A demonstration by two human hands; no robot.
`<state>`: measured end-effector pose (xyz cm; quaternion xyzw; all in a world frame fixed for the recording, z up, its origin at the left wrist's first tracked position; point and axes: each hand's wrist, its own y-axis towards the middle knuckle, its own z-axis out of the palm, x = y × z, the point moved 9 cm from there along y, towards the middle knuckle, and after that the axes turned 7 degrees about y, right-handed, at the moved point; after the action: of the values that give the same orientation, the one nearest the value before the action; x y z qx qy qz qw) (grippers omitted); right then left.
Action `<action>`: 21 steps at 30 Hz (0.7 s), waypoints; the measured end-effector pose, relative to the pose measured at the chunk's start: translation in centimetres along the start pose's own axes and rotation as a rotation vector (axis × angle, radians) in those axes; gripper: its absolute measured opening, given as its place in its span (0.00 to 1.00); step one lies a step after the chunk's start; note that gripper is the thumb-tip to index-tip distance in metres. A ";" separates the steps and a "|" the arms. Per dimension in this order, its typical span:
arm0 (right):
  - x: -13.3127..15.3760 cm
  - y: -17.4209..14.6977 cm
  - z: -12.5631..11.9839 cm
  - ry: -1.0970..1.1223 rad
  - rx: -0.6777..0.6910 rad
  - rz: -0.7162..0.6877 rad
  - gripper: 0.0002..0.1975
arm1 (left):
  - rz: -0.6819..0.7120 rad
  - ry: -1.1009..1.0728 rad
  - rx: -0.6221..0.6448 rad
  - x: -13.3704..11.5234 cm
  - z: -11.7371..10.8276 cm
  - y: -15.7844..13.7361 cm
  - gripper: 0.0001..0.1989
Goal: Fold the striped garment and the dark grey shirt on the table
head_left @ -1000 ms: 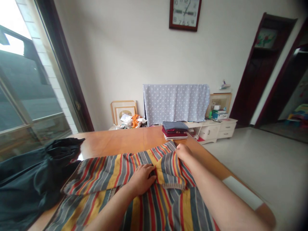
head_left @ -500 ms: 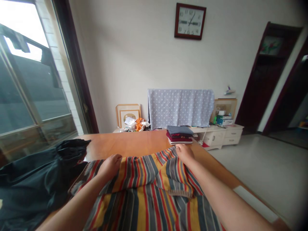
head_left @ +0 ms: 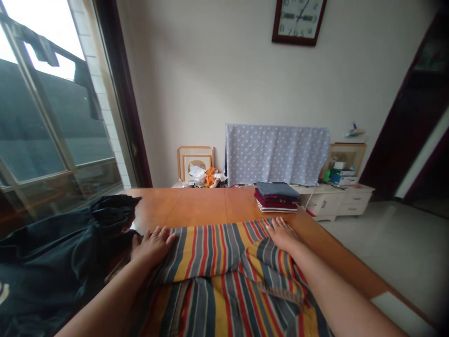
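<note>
Both hands are pressing down flat rather than pinching: the left hand point(head_left: 152, 245) is spreading its fingers over the far left corner of a striped cloth point(head_left: 213, 252), and the right hand point(head_left: 283, 235) is lying palm down on the far right corner, fingers stretched forward. The cloth is lying on the table point(head_left: 196, 203) just in front of the person, its far strip folded over the rest, smooth in the middle and bunching up near the right forearm.

The table's orange-brown wood is showing beyond the fold, catching a dull shine. A heap of dark clothes point(head_left: 59, 257) is sprawling at the left, beside the left hand, while a neat stack of folded clothes point(head_left: 277, 197) is sitting near the far right edge.

Past the table, a low white cabinet point(head_left: 338, 206) is standing against a pale wall point(head_left: 196, 70) — a spotted cover point(head_left: 277, 154) is hanging over something hidden there. Picture frames point(head_left: 181, 159) are leaning at its left, a clock point(head_left: 298, 21) is hanging above, and daylight is coming through the window point(head_left: 35, 121).
</note>
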<state>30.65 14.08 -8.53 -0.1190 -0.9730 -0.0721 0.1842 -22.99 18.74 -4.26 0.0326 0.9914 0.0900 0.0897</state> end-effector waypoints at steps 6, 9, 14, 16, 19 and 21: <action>-1.0 0.3 0.7 -0.060 0.046 0.085 0.37 | -0.033 0.122 0.058 -0.1 0.3 0.0 0.35; -0.6 0.0 0.3 -0.076 0.089 0.089 0.38 | -0.031 0.141 0.125 -0.5 0.2 0.0 0.36; 1.0 -1.2 -1.9 -0.082 0.083 0.065 0.39 | 0.034 0.125 0.026 -1.8 -3.8 -1.2 0.31; 2.1 -2.2 -2.4 -0.076 0.071 0.010 0.38 | 0.059 0.080 -0.036 -1.8 -5.9 -2.7 0.27; 3.3 -5.0 -2.2 -0.055 0.073 -0.091 0.37 | 0.049 -0.024 -0.134 -0.7 -8.2 -6.0 0.24; 3.6 -7.4 -1.8 -0.039 0.074 -0.144 0.38 | 0.046 -0.066 -0.184 0.2 -8.8 -8.2 0.24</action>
<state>26.06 7.40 -6.24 -0.0434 -0.9845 -0.0468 0.1636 -25.20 9.17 2.73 0.0499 0.9744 0.1816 0.1229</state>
